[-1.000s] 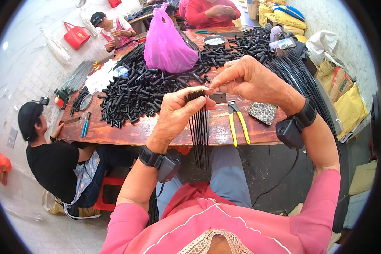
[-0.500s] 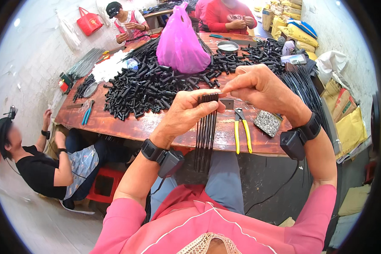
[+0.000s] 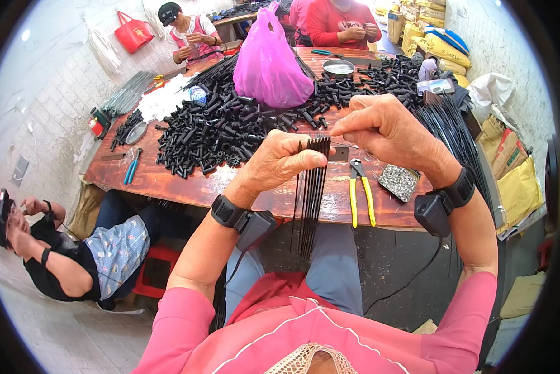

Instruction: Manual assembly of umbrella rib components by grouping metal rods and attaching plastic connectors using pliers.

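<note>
My left hand (image 3: 279, 163) is closed round a bundle of thin black rods (image 3: 311, 202), pinched near their upper ends between thumb and fingers. The rods hang down past the table edge over my lap, slightly fanned. Close beside their tops, my right hand (image 3: 379, 128) has its thumb and forefinger pressed together; anything between those fingertips is too small to make out. Below the hands lie yellow-handled pliers (image 3: 362, 196) and a small tray of tiny silvery metal pieces (image 3: 398, 182). A flat dark metal plate (image 3: 338, 154) sits just behind the rods.
A big heap of black tubular parts (image 3: 196, 137) covers the table (image 3: 242, 193), with a pink plastic bag (image 3: 272, 68) on it. Blue-handled pliers (image 3: 132, 167) lie at left, long dark rods (image 3: 448, 131) at right. A seated person (image 3: 62, 249) is at my left; others work across the table.
The rods have spread and tilted a little in my left hand. My right fingertips stay close to their tops. The person at left has leaned back, hands raised to the head.
</note>
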{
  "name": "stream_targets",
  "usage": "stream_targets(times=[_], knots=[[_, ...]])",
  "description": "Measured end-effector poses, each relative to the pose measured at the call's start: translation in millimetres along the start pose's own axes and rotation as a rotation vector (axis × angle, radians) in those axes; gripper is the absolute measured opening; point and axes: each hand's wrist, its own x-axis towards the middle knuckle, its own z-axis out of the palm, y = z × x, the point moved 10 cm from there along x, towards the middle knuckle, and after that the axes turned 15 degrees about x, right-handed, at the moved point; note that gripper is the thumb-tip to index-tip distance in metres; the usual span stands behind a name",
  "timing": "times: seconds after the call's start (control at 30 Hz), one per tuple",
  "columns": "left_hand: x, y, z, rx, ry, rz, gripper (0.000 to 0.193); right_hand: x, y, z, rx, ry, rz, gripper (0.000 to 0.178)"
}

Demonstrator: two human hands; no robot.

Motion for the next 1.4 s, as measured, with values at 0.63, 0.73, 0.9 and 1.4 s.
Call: stream_targets(times=[0.63, 0.73, 0.9, 1.4], knots=[[6, -9, 7, 0.002, 0.009, 0.001, 0.035, -1, -9, 0, 0.054, 0.139, -0.031, 0.020], [6, -1, 4, 0.021, 0.078, 0.033, 0.028, -2, 6, 3, 0.155, 0.185, 0.236, 0.027], [2, 6, 19, -0.225, 0.061, -0.038, 0.020, 3, -15, 8, -0.004, 0.272, -0.018, 0.040], [-1, -2, 15, -0.706, 0.037, 0.007, 0.016, -60, 84, 144, 0.307, -0.338, 0.454, 0.063]])
